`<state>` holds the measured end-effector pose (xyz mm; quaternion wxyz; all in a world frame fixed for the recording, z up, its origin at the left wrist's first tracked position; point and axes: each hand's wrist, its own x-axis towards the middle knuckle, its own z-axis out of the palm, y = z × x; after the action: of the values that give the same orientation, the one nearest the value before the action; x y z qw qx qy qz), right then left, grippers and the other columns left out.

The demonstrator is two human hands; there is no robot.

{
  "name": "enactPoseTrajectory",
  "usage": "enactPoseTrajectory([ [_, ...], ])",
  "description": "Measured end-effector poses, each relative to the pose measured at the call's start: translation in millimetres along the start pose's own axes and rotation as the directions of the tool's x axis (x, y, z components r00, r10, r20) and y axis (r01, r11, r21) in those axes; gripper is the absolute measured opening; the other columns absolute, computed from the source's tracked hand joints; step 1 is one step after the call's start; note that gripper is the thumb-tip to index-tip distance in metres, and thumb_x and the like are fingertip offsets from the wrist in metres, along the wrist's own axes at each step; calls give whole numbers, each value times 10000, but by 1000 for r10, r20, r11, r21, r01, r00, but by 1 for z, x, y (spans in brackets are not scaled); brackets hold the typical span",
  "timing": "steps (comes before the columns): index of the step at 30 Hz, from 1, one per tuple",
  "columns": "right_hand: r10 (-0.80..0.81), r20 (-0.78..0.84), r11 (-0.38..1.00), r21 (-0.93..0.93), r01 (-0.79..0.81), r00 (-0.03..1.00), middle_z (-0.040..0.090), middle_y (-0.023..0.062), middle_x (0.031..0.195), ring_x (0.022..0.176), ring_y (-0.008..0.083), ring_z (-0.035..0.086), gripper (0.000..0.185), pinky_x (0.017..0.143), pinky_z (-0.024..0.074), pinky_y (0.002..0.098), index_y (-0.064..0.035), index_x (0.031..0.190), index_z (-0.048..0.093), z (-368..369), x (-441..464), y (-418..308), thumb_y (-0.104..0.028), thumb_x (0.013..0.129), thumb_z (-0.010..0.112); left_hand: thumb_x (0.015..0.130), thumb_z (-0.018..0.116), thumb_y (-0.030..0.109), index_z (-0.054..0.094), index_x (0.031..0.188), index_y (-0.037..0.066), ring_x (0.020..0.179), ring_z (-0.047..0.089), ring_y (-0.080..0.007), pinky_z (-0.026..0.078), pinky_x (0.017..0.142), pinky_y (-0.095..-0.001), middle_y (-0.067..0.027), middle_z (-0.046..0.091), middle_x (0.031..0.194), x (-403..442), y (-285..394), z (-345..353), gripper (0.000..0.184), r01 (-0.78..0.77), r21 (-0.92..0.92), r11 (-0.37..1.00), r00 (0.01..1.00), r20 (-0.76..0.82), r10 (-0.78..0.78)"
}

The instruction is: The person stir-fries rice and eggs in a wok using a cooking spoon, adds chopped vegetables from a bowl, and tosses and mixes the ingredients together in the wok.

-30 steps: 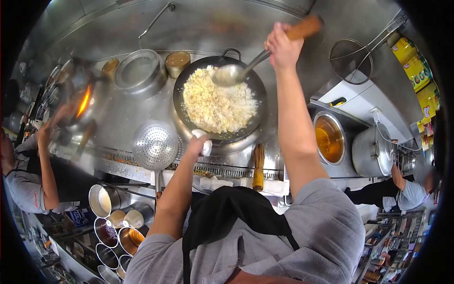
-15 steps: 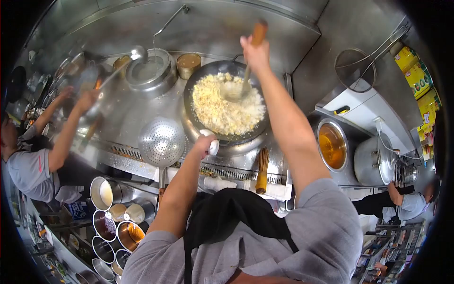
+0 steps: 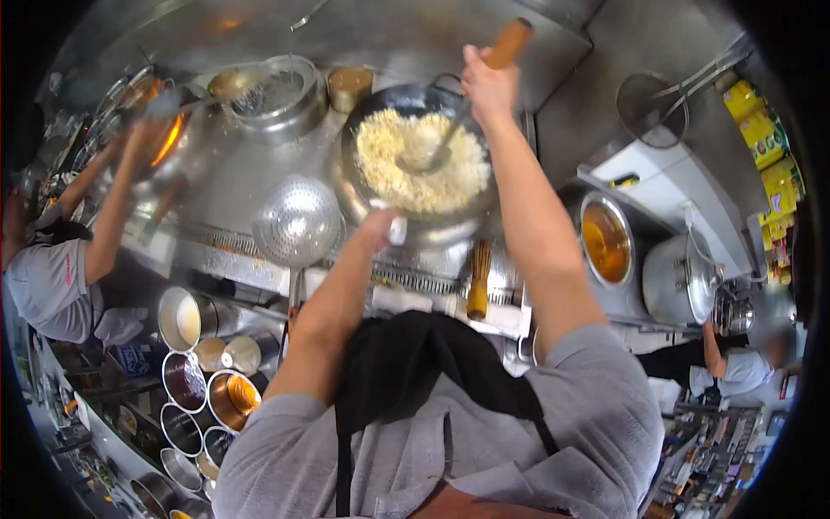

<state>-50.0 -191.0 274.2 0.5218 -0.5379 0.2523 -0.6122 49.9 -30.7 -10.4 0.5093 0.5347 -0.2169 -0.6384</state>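
Note:
A dark wok holds fried rice, a mix of yellow egg bits and white grains. My right hand is closed round the wooden handle of a ladle, whose bowl rests in the rice. At the wok's near left edge, my left hand is closed on a white folded cloth at the rim; the grip itself is partly blurred. Left of that hand lies a perforated skimmer over the stove front. A bamboo wok brush sits just below the wok.
A pot of orange oil and a lidded pot stand at right. A strainer hangs on the wall. Seasoning containers crowd the lower left. A co-worker handles a flaming wok at left; another person is far right.
The wok has tipped, its far side higher and the rice shifted within it. My right hand and ladle moved slightly right and up. The co-worker's ladle swung down, and flame now shows there.

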Motion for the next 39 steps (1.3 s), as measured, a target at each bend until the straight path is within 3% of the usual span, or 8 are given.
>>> enactPoseTrajectory([
  [2,71,-57,995,-61,-75,996,450,12,534,412,113,435,219,377,348,260,-56,805,482,-11,6,-21,-149,828,679,818,565,112,540,971,32,645,620,-248,519,517,-413,-107,607,799,-35,31,19,174,284,-180,942,956,-18,-291],
  [6,-67,-53,995,65,70,996,353,-61,520,395,73,345,218,366,272,219,-137,759,435,-1,22,-178,-189,891,601,813,552,86,532,938,-2,605,595,-245,496,499,-399,-125,591,769,-113,13,36,154,-73,-235,969,989,-146,39],
  [10,90,472,901,337,-274,877,464,37,538,419,138,449,222,377,334,278,-44,701,500,-69,90,-146,-144,844,637,816,509,106,533,928,1,619,568,-223,460,518,-404,-102,561,744,-105,22,43,156,88,-363,928,981,-129,-144],
  [12,81,-49,957,-277,-92,995,438,42,518,409,133,433,197,368,323,275,-52,733,472,-32,29,-52,-113,836,629,827,507,146,537,924,-18,566,534,-210,431,484,-394,-91,543,697,-48,12,34,193,161,-135,978,971,-157,-181],
  [16,24,-183,999,-37,-31,983,442,56,503,355,140,409,202,328,343,298,-26,810,452,-26,30,-33,-128,841,623,765,595,89,494,1073,-19,785,580,-222,478,604,-357,-113,576,904,-111,-50,9,342,-9,-139,990,961,-275,-30],
  [25,290,-19,956,-40,-291,957,298,-77,516,391,75,285,233,374,253,239,-140,759,386,-16,34,-125,-227,927,523,830,512,124,543,810,43,522,537,-217,447,474,-389,-74,539,658,-124,39,39,89,-52,21,998,998,-33,53],
  [27,359,60,931,48,-362,932,301,-74,522,390,73,284,214,375,258,240,-129,780,386,-33,62,-128,-229,943,482,811,532,89,534,851,30,547,547,-223,437,462,-390,-83,547,703,-138,30,49,72,109,-398,911,969,-162,-187],
  [39,82,-155,991,-88,-97,985,357,-35,495,390,102,355,260,344,284,257,-100,722,412,-22,53,-65,-203,898,573,790,541,34,536,973,21,696,589,-203,484,592,-334,-93,577,805,-143,-21,7,184,76,-185,980,982,-157,-106],
])
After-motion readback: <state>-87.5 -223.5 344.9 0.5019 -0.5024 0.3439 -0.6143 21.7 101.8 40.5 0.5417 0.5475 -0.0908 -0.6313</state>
